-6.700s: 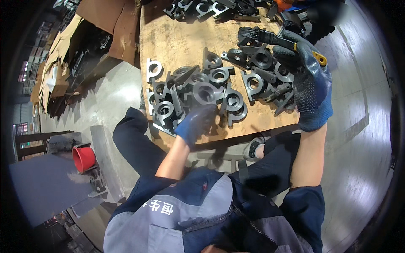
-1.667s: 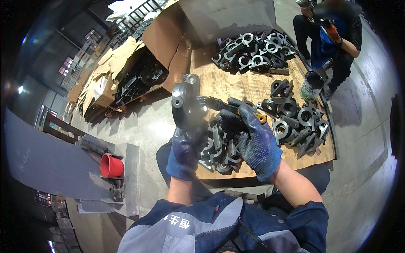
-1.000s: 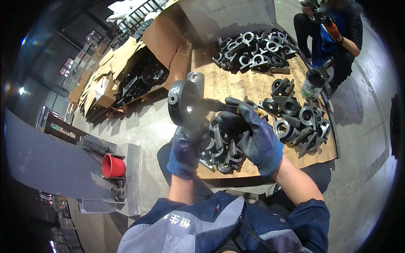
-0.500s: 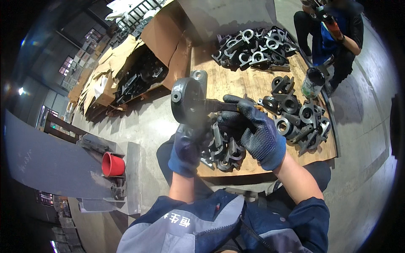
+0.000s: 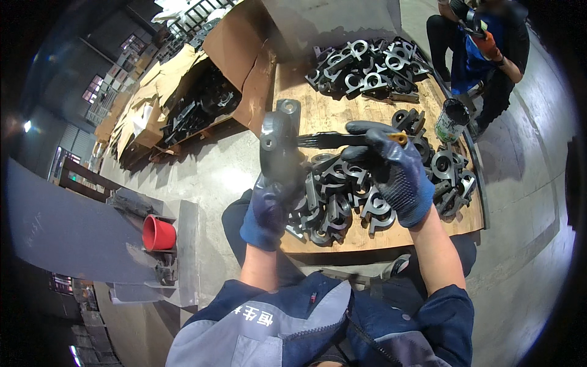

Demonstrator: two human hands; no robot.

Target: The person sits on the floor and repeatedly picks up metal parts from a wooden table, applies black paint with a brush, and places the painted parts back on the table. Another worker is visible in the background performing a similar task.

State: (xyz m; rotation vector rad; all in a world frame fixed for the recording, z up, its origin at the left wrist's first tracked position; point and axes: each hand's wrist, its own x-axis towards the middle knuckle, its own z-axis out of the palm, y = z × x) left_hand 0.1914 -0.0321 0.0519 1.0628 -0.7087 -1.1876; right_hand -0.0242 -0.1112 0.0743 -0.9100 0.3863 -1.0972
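In my gloved left hand (image 5: 266, 208) is a dark metal bracket (image 5: 274, 147) with a rounded body and a drilled tab at its top. The fingers wrap round its lower part and are partly blurred. My right hand (image 5: 403, 177), in a blue and black glove, grips a paintbrush (image 5: 330, 140) with dark bristles and a yellow handle end. The brush lies level, its bristle tips at the bracket's right side; whether they touch it I cannot tell. Below both hands, a heap of loose metal brackets (image 5: 333, 208) rests on the wooden board (image 5: 299, 244).
More ring brackets (image 5: 373, 67) are piled at the far end, and others (image 5: 443, 168) lie on the right beside an open paint can (image 5: 453, 119). A co-worker (image 5: 483, 55) crouches at the upper right. Leftward are a cardboard box of dark parts (image 5: 205, 104) and a red bucket (image 5: 159, 233).
The bracket has turned, showing more of its edge and less of its round face. My right hand has moved right with the brush, uncovering more of the near heap.
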